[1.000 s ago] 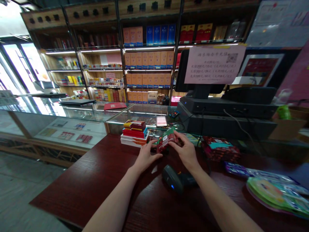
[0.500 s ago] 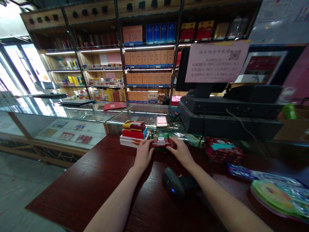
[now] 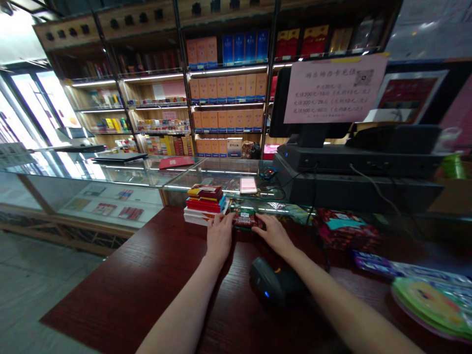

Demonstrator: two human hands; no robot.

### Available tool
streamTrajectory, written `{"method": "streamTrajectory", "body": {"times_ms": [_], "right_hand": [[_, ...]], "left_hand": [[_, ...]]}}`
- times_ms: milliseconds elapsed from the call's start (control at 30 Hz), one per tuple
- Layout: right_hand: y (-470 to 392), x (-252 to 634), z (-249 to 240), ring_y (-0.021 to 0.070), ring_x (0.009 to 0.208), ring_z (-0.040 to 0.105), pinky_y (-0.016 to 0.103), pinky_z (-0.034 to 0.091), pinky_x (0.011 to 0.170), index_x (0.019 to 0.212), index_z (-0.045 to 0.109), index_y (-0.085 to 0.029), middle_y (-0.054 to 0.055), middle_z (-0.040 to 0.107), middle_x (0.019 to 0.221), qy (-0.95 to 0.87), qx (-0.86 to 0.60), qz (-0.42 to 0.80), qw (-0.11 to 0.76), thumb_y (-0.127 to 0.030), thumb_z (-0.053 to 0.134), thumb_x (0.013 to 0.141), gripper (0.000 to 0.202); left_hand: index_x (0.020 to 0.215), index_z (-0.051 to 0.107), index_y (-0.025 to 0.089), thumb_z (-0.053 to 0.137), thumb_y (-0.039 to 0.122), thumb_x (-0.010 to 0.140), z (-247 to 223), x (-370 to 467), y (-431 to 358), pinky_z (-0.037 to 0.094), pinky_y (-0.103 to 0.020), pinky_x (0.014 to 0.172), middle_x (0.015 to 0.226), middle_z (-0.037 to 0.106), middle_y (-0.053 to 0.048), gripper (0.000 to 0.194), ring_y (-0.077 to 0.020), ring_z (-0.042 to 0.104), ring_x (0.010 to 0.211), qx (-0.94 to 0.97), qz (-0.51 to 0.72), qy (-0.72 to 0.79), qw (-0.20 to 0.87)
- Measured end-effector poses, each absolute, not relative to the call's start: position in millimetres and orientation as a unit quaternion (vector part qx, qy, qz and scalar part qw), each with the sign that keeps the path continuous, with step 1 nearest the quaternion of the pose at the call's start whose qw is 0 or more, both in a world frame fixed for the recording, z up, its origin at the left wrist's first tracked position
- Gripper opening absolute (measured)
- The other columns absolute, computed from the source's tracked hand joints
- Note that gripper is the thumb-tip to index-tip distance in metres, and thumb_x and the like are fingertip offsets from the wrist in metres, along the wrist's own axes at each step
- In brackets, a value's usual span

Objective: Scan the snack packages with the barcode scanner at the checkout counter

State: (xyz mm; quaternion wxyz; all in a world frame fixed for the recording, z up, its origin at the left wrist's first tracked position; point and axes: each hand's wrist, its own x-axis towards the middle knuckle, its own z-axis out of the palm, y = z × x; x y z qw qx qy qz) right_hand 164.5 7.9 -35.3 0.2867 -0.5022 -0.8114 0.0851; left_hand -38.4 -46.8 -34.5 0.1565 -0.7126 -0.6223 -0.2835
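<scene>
A dark red and green packet [image 3: 245, 219] lies on the brown desk against the glass counter. My left hand [image 3: 220, 237] touches its left end, and my right hand [image 3: 275, 234] is at its right end, thumb and fingers apart. Whether either hand grips the packet is hard to tell on the left; the right only rests by it. Just left of my left hand stands a stack of red, yellow and white boxes [image 3: 204, 204]. A black scanner [image 3: 267, 279] with a blue light lies nearer me, below my right hand.
Red packets [image 3: 346, 228] are piled at the right, with a purple packet [image 3: 374, 263] and green round packages [image 3: 427, 305] nearer. Behind them stands a black register screen [image 3: 280, 105] bearing a pink sign. Stocked shelves [image 3: 228, 105] line the back.
The packet has gone from raised and tilted towards me to lying lower and flatter. My fingers have loosened around it, and the right hand's fingers have spread slightly.
</scene>
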Motion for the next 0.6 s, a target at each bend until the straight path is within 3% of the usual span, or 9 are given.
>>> {"method": "streamTrajectory", "body": {"times_ms": [600], "right_hand": [[1.4,162.5,-31.4,0.0305,0.125,0.055,0.043,0.043,0.104,0.139,0.058,-0.015,0.014,0.064,0.136,-0.827,-0.512,0.079,0.219,-0.037,0.057,0.095,0.049]], "left_hand": [[0.128,0.06,0.029,0.046,0.018,0.098,-37.9,-39.0,-47.2,0.039,-0.042,0.093,0.12,0.071,-0.003,0.035,-0.0261,0.052,0.116,-0.713,-0.289,-0.62,0.154]]}}
